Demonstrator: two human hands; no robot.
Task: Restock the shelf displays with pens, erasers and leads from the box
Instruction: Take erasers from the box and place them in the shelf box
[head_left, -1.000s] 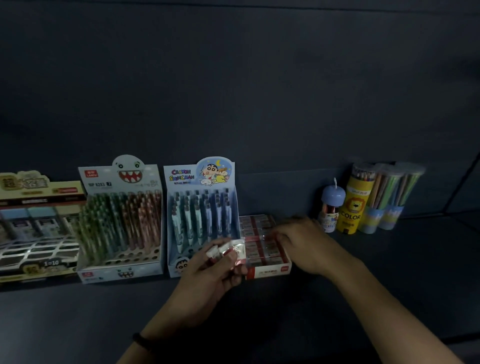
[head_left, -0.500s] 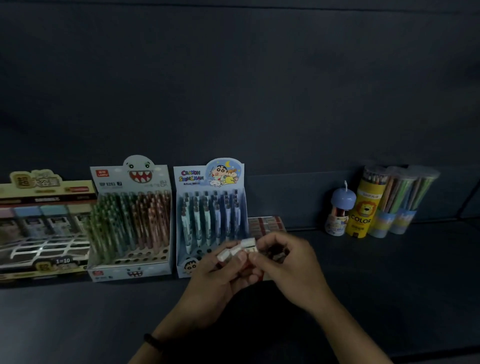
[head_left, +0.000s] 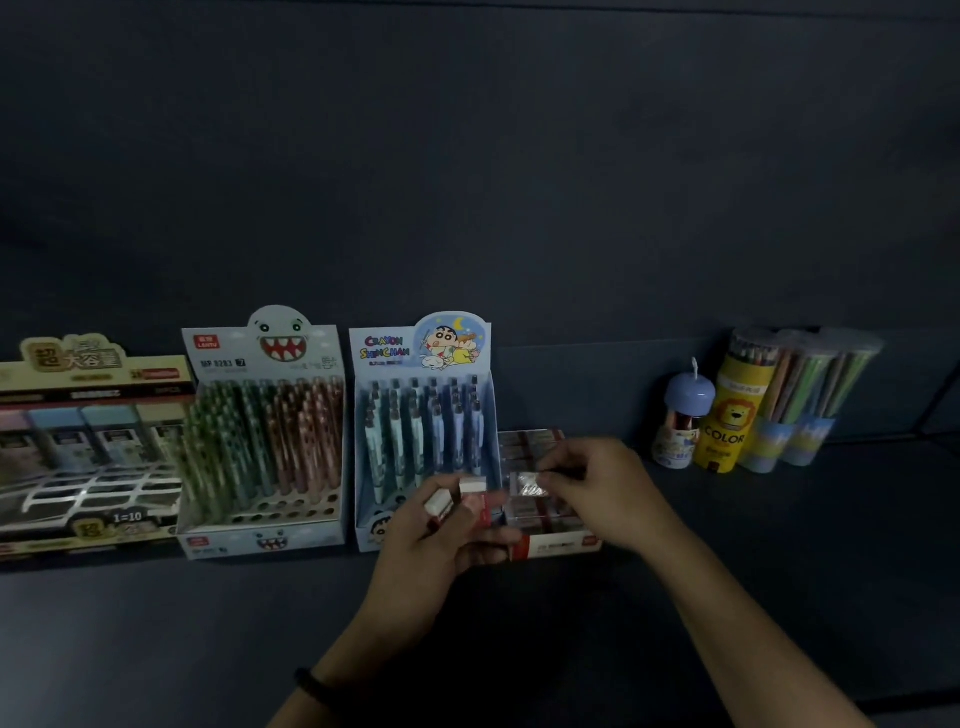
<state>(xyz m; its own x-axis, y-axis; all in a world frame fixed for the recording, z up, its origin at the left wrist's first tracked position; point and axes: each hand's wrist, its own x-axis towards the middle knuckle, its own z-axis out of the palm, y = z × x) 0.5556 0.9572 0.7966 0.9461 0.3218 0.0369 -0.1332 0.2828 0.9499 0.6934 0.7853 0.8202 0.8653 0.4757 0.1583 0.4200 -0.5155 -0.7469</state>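
Erasers (head_left: 440, 505) sit bunched in my left hand (head_left: 436, 540), near the front edge of the shelf (head_left: 779, 571). My fingers are curled round them. They are small blocks. Their long sides run from my palm toward the back of the shelf, with the white ends pointing up and away from me. I think they could slip out, because I hold a few at once and the wraps look shiny.

A little farther in, my right hand (head_left: 597, 493) pinches one wrapped eraser (head_left: 525, 483) just above the red eraser box (head_left: 558, 545). Its long side runs left to right. It could land crooked on the rows. I could also bump the blue pen display (head_left: 421, 415), which stands right beside the box, and tip it.
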